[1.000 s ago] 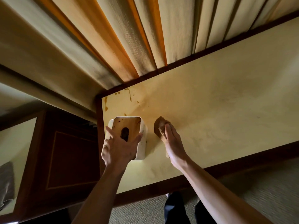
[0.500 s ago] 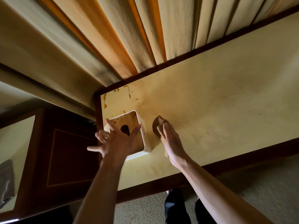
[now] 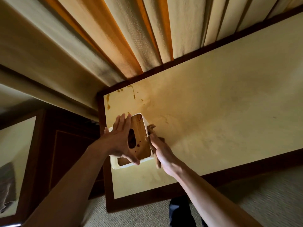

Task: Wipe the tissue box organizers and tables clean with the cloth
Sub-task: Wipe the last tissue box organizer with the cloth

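Nearest the camera, the left hand is laid flat over the wooden lid of the tissue box organizer, its fingers straight and a little apart, the thumb reaching down across the near end of the lid; the box is steadied rather than gripped. The organizer is seen standing at the left end of the worktop, its long axis running away from the person, and dark spots are visible on the lid around the slot. Touching the box's right wall, the brown cloth is held by the right hand, whose fingers are curled around it. The cloth therefore lies just to the right of the box, and the right wall is judged to be the surface in hand; the spotted lid is covered in part by the left hand and would have to be bared. Farther off, brown streaks are seen at the far left corner, unwiped, with the curtains hanging beyond.
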Motion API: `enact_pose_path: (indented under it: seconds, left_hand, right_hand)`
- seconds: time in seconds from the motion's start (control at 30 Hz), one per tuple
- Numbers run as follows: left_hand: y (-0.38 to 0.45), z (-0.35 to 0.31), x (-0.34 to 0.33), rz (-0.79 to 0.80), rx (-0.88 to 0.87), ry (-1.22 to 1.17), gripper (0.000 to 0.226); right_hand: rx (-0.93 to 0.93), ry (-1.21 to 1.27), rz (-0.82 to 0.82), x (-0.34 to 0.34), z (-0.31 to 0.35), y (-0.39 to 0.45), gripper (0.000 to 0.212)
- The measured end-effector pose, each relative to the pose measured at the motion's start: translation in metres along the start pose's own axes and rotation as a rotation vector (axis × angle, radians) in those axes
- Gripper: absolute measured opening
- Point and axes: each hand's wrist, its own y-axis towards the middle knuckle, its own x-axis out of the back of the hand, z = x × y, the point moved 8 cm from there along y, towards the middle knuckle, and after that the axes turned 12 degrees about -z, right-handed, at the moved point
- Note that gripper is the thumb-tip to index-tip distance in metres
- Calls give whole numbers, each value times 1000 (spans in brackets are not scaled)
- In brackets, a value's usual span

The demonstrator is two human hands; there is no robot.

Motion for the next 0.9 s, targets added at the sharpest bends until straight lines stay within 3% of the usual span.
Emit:
enact_pose_path:
  seconds: [0.1, 0.33, 0.43, 0.53, 0.8, 0.9]
  left_hand:
    - [0, -1, -1, -20, 0, -31, 169]
    - [-2, -6, 4, -43, 2, -77, 167]
    - [-2, -7, 3, -39, 5, -89, 167]
    - [-2, -5, 3, -41, 15, -105, 168]
    - [-2, -7, 4, -46, -1, -95, 168]
    - [-3, -7, 4, -45, -2, -95, 169]
  right_hand:
    - [12, 0, 2, -10, 5, 13, 56]
    - [61, -3, 1, -25, 36, 38, 86]
    - [179, -80, 27, -28, 57, 28, 52]
    - [313, -6, -36, -19, 66, 21, 27]
    - [324, 38, 78, -14, 54, -22, 35]
    - [329, 71, 77, -13, 38, -30, 28]
